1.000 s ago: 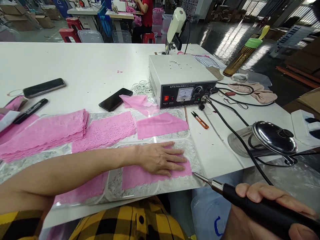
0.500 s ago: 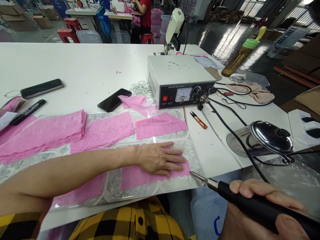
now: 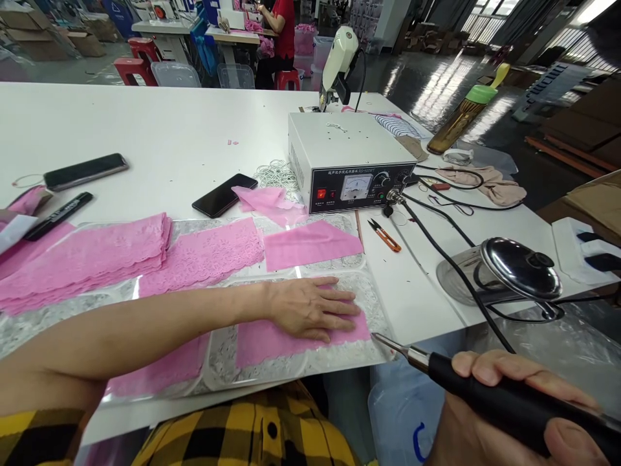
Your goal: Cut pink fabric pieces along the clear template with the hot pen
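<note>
My left hand point(image 3: 310, 309) lies flat with fingers spread on a piece of pink fabric point(image 3: 276, 346), over a marbled, clear-covered mat point(image 3: 223, 369). Wrapped around the black handle of an ultrasonic cutting pen point(image 3: 485, 391) is my right hand point(image 3: 514, 401). The pen's metal tip is at the fabric's right edge; whether it touches I cannot tell. Beyond my left hand lie a pink fabric strip point(image 3: 310, 244) and a scalloped lace piece point(image 3: 208, 254). A stack of pink lace point(image 3: 97, 249) sits to the left.
An ultrasonic generator box point(image 3: 359, 149) stands behind, its cable point(image 3: 451, 265) running toward the right. Thread snips point(image 3: 385, 235), a lidded glass jar point(image 3: 460, 275), a black phone point(image 3: 223, 195) and a marker point(image 3: 58, 217) lie around. A person in red point(image 3: 284, 32) sits beyond the table.
The pen's tip has shifted slightly to the right, a little off the fabric's corner. My left hand stays in place on the fabric. The view has shifted a little.
</note>
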Demonstrator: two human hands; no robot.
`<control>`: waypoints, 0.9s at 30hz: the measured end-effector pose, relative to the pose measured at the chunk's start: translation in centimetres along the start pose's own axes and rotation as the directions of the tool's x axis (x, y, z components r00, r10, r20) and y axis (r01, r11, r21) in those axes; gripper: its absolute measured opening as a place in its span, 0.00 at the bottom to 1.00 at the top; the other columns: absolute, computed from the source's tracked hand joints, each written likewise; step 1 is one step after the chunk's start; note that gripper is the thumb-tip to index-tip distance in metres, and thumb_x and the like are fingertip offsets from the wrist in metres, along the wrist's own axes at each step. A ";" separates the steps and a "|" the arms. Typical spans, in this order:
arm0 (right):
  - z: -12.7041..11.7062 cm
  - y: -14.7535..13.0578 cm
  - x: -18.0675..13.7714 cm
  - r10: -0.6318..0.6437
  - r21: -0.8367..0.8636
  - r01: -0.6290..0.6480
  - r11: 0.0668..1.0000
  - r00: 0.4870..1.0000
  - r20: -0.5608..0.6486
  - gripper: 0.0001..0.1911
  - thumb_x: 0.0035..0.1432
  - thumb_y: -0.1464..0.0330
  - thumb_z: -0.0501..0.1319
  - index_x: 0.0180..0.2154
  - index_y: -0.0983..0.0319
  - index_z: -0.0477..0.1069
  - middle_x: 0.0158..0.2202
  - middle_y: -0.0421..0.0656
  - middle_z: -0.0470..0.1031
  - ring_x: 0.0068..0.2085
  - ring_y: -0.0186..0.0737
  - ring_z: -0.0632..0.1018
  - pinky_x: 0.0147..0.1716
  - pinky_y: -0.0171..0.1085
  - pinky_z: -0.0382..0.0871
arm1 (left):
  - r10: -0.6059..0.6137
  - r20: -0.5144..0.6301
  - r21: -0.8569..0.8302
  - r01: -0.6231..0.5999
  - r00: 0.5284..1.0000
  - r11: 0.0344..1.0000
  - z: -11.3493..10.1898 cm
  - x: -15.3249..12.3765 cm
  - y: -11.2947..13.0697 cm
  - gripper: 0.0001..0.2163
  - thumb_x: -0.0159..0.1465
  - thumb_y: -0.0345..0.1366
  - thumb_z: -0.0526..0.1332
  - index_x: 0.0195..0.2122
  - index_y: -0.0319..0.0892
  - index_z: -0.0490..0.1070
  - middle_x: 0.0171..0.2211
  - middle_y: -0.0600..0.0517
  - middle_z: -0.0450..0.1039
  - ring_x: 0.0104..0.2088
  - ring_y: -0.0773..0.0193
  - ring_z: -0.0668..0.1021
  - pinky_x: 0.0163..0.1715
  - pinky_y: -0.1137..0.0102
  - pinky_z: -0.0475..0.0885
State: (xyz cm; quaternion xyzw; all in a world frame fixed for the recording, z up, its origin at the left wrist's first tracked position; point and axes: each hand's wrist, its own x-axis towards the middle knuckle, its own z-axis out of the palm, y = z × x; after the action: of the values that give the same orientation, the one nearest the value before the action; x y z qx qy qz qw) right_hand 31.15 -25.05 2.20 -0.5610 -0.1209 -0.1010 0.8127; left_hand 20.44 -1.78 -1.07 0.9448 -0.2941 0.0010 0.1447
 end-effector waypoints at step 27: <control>-0.5 0.9 0.3 0.004 -0.005 -0.004 1.000 0.999 0.045 0.10 0.34 0.63 0.51 0.23 0.56 0.66 0.20 0.38 0.58 0.21 0.37 0.58 0.18 0.40 0.53 | -0.004 0.014 0.003 0.004 1.000 1.000 -0.2 -0.1 0.1 0.23 0.70 0.45 0.55 0.63 0.44 0.64 0.67 0.47 0.56 0.68 0.56 0.58 0.69 0.57 0.47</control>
State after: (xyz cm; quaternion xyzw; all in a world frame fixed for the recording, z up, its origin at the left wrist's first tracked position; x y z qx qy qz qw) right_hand 31.69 -25.22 1.35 -0.5653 -0.1378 -0.0869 0.8087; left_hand 20.30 -1.73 -0.86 0.9456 -0.2930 -0.0057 0.1410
